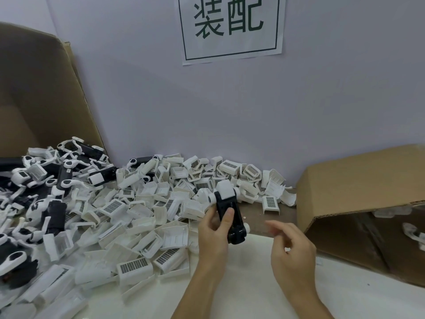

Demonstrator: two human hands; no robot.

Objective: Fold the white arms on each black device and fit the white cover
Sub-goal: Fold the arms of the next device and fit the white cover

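My left hand (215, 231) grips a black device (230, 210) upright over the table, thumb pressed on its front. A white cover (225, 189) sits on the device's top end, and small white arm ends show at its sides near the bottom. My right hand (291, 247) hovers just right of the device with fingers loosely curled, holding nothing; it is blurred. A heap of loose white covers (147, 217) spreads across the table to the left and behind. More black devices with white arms (53, 180) lie piled at the far left.
A large open cardboard box (39, 95) leans behind the pile at the left. Another cardboard box (358, 199) lies on its side at the right, with a few white parts inside. A paper sign (231, 26) hangs on the wall. White table surface (248, 295) lies in front.
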